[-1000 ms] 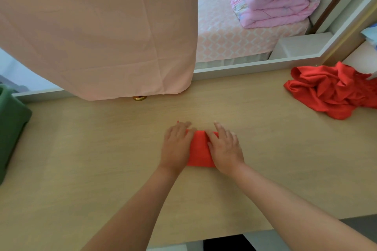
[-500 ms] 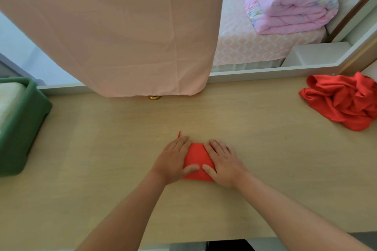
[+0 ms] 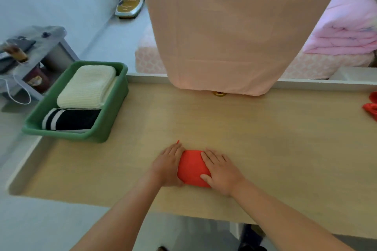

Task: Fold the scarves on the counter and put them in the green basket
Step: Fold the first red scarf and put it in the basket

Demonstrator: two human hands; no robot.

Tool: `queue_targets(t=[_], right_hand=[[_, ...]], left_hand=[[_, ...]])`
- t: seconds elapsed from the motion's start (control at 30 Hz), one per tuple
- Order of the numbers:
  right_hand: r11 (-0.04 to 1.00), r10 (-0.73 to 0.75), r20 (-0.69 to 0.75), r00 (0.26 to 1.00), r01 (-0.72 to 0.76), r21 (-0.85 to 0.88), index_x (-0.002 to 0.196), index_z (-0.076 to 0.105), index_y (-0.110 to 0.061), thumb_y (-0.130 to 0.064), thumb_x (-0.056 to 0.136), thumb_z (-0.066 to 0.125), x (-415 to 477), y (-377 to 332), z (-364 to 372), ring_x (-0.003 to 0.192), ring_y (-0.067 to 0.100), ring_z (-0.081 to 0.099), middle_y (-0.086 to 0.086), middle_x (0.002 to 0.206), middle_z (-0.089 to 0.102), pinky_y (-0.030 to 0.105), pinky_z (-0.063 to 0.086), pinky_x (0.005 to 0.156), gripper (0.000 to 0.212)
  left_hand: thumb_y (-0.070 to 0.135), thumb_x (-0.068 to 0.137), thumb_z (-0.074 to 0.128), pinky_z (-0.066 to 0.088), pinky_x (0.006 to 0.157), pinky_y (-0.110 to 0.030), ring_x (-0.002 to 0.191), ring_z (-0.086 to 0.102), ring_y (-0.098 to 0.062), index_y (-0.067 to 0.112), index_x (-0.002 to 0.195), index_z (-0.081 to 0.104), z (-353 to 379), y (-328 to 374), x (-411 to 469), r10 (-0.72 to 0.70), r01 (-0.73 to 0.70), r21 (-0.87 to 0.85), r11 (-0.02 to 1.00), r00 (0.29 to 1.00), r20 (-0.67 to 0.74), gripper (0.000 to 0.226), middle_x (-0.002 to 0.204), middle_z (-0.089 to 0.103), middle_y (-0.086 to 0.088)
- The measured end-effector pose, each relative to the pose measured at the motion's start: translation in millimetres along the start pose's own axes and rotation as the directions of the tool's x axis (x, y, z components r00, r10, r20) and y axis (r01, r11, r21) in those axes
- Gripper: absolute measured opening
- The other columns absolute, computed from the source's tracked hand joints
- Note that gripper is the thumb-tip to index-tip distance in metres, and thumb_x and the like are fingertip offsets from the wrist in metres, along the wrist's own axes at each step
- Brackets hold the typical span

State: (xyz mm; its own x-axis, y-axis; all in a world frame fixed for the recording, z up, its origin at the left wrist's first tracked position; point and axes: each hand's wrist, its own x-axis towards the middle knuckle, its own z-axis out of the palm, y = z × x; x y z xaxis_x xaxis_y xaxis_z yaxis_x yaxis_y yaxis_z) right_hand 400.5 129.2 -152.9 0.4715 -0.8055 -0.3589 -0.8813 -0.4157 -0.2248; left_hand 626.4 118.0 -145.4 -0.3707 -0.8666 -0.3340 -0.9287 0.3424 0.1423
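Note:
A small folded red scarf (image 3: 191, 169) lies on the wooden counter (image 3: 265, 138), near its front edge. My left hand (image 3: 168, 164) rests against the scarf's left side with its fingers straight and its thumb hidden. My right hand (image 3: 221, 173) lies flat on the scarf's right half, thumb on the cloth. The green basket (image 3: 111, 120) stands at the counter's far left. It holds a folded cream scarf (image 3: 87, 87) and a folded black scarf with white stripes (image 3: 69, 119). A crumpled red scarf (image 3: 371, 108) shows at the right edge.
A peach curtain (image 3: 234, 26) hangs down to the counter's back edge, above a small brass ring (image 3: 219, 93). Behind it is a bed with a folded pink quilt (image 3: 346, 32). A grey side table (image 3: 36, 51) with clutter stands left of the basket.
The view has swung left, so the whole green basket shows and the crumpled red scarf has slid to the right edge. Both hands stay on the folded red scarf; the left thumb has left its top.

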Motion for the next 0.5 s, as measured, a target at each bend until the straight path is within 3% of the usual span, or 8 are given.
queue_targets(t=[0.07,0.17,0.3,0.4,0.5], right_hand=[[1.000,-0.017,0.005,1.000,0.018,-0.008,0.159,0.002,-0.020,-0.056,0.100,0.029,13.9,-41.1,1.9,0.153,0.018,0.001,0.001,0.167,0.000,0.040,0.007,0.122,0.074],[0.998,-0.039,0.009,0.999,0.039,-0.043,0.159,0.005,-0.022,-0.049,0.103,0.035,36.3,-94.8,3.2,0.153,0.019,0.004,0.001,0.167,0.004,0.041,0.010,0.122,0.069],[0.998,-0.036,-0.008,0.999,0.035,-0.042,0.159,0.010,-0.019,-0.046,0.102,0.038,69.9,-158.9,4.4,0.151,0.022,0.011,0.004,0.165,0.010,0.042,0.014,0.121,0.069],[0.999,-0.035,-0.010,0.999,0.035,-0.040,0.158,0.010,-0.012,-0.043,0.102,0.040,90.8,-195.0,6.6,0.152,0.025,0.009,0.008,0.166,0.007,0.040,0.014,0.122,0.071],[0.999,-0.044,0.008,0.999,0.044,0.025,0.159,0.000,-0.017,-0.038,0.102,0.042,102.7,-217.9,8.1,0.153,0.024,0.001,0.007,0.166,-0.004,0.039,0.009,0.123,0.074]], left_hand=[[0.064,0.063,0.073,0.022,0.119,-0.037,0.144,0.020,-0.026,0.018,0.152,0.020,-2.1,-36.5,-26.4,-0.045,0.045,0.005,0.999,0.999,-0.002,0.113,0.158,0.019,-0.008],[0.064,0.064,0.074,0.027,0.116,-0.037,0.138,0.028,-0.026,0.018,0.152,0.022,-4.8,-83.8,-62.0,-0.098,0.099,0.015,0.995,0.994,-0.036,0.112,0.152,0.028,-0.006],[0.043,0.074,0.075,0.007,0.122,-0.041,0.150,0.006,-0.025,0.016,0.157,0.004,-4.8,-133.7,-95.1,-0.214,0.210,-0.124,0.970,0.976,-0.025,0.112,0.160,0.013,-0.004],[0.030,0.078,0.071,0.007,0.122,-0.045,0.150,-0.010,-0.028,0.022,0.157,-0.004,-4.2,-163.6,-109.9,-0.337,0.341,-0.221,0.914,0.940,0.059,0.109,0.164,-0.006,-0.007],[0.030,0.080,0.055,0.011,0.122,-0.044,0.150,-0.002,-0.029,0.019,0.157,0.002,-5.6,-180.7,-115.6,-0.437,0.429,-0.396,0.812,0.896,0.075,0.094,0.164,0.001,-0.009]])
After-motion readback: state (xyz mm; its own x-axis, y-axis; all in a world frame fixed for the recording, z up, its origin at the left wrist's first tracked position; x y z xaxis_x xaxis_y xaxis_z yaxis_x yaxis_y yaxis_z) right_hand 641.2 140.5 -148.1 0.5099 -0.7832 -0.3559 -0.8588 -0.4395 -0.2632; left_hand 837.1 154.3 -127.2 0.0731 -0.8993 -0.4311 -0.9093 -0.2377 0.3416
